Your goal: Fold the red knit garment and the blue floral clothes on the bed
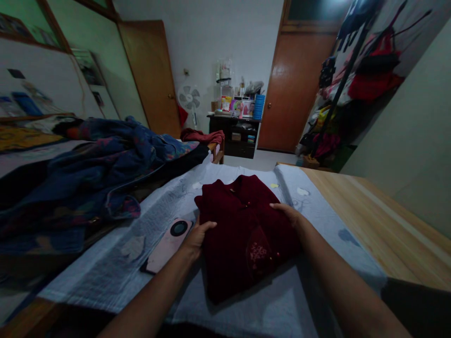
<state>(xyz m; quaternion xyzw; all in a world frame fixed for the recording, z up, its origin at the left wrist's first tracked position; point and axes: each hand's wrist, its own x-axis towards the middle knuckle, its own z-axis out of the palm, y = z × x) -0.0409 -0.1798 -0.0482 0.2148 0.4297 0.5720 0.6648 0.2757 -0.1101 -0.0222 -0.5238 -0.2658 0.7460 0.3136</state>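
Left hand (198,238), right hand (291,216) clasp garment (243,230) at edges; phone (168,249) left, roomier sheet (315,213) right.

1. Illumination: dim and cool overall; a pale glare marks the glass transom (313,13) at upper right, and a faint sheen lies on the reddish-brown door (296,89) beneath it.
2. Shadow: a soft band edges the near side of the maroon shirt (229,234) on the white patterned bedsheet (282,300); the lower corners darken strongly.
3. Tone: the shirt's folds merge into dark red.
4. Definition: the pedestal fan (190,97) and the black cabinet (234,138) appear soft.
5. Distortion: wide-angle stretching tilts the wooden door (151,75) and elongates the wooden board (380,211).
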